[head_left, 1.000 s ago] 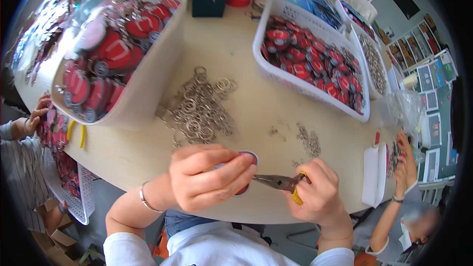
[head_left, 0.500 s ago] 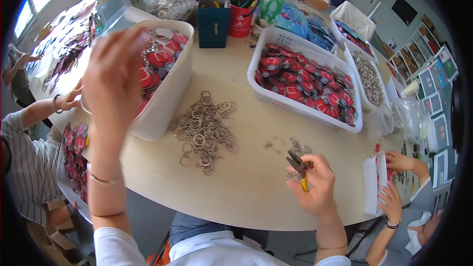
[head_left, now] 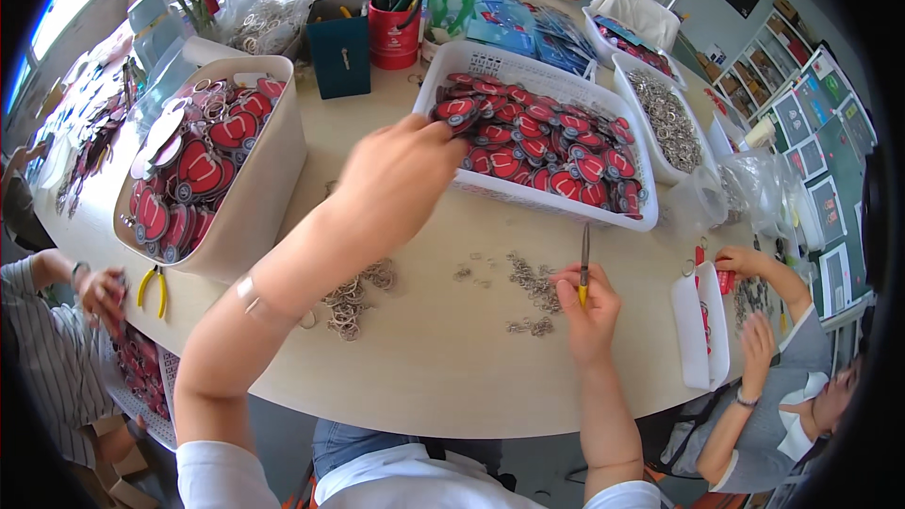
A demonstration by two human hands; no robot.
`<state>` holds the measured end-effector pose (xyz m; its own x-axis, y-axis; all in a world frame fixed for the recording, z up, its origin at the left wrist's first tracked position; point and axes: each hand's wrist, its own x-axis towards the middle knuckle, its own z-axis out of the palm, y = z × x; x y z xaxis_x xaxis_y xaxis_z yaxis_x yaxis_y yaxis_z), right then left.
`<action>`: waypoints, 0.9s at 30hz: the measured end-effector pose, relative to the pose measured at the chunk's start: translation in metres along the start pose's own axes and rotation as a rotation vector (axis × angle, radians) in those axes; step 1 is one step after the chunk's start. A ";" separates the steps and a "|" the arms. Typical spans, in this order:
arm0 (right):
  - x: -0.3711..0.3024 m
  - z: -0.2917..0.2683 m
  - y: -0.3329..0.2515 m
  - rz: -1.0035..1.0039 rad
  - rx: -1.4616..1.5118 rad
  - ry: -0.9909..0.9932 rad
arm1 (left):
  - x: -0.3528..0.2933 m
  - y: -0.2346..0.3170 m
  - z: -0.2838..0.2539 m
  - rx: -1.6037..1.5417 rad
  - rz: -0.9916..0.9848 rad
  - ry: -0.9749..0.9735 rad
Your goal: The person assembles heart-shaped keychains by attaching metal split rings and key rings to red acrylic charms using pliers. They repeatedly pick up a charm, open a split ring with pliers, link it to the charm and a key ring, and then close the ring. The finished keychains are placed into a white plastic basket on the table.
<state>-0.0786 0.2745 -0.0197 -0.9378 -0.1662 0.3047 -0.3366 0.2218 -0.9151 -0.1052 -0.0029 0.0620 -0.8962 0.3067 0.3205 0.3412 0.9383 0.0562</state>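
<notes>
My left hand (head_left: pixel 401 174) reaches across the table to the left corner of a white basket (head_left: pixel 556 210). The fingers close on a red round tag (head_left: pixel 455 113) at the heap's edge; the fingertips are partly hidden. In my right hand (head_left: pixel 591 311) is a pair of pliers (head_left: pixel 584 264) with yellow handles, its dark jaws pointing away from me. Small metal clasps (head_left: pixel 533 281) lie beside that hand in a loose pile. My left forearm partly covers a heap of metal key rings (head_left: pixel 347 309).
A beige bin (head_left: pixel 273 217) of red tags with rings stands left, yellow-handled pliers (head_left: pixel 151 292) near it. At the back are a dark teal box (head_left: pixel 341 61) and a red cup (head_left: pixel 394 38) of scissors. Co-workers' hands work at both sides; a white tray (head_left: pixel 693 339) stands right.
My left hand has moved from above the beige bin rightward to the white basket's tags. The pliers in my right hand have turned more upright. The view has shifted.
</notes>
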 end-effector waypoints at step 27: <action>0.024 0.054 0.015 -0.087 -0.725 -0.207 | 0.010 0.014 0.035 -1.355 -0.599 0.446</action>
<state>-0.1016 0.2225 -0.0408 -0.8945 -0.3731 0.2464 -0.4469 0.7641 -0.4653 -0.1189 0.0188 0.0326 -0.9206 -0.3508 0.1716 0.1893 -0.0164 0.9818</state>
